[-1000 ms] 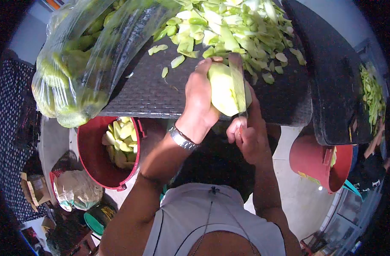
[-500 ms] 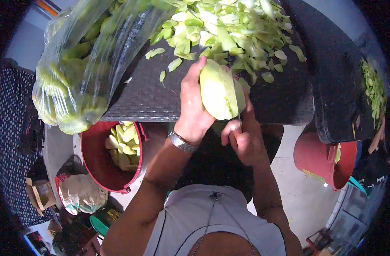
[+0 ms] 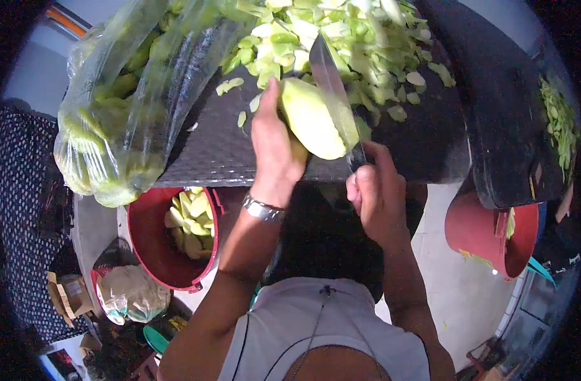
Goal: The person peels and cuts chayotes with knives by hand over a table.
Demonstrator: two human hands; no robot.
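Cupping the pale fruit (image 3: 313,120), the left hand (image 3: 276,143) points fingers upward, grip filled.

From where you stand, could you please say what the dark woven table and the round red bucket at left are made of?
The dark woven table seems synthetic wicker, probably plastic, slightly glossy: its ridged weave catches the light. The round red bucket looks like smooth plastic, from its even colour and thick rim.

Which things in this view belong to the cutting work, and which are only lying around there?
Work:
- left hand, holding peeled fruit
- right hand, gripping knife
- green peelings
- clear bag of green fruit
- left red bucket, holding pale pieces

Apparently just lying about:
- cardboard box
- whitish sack
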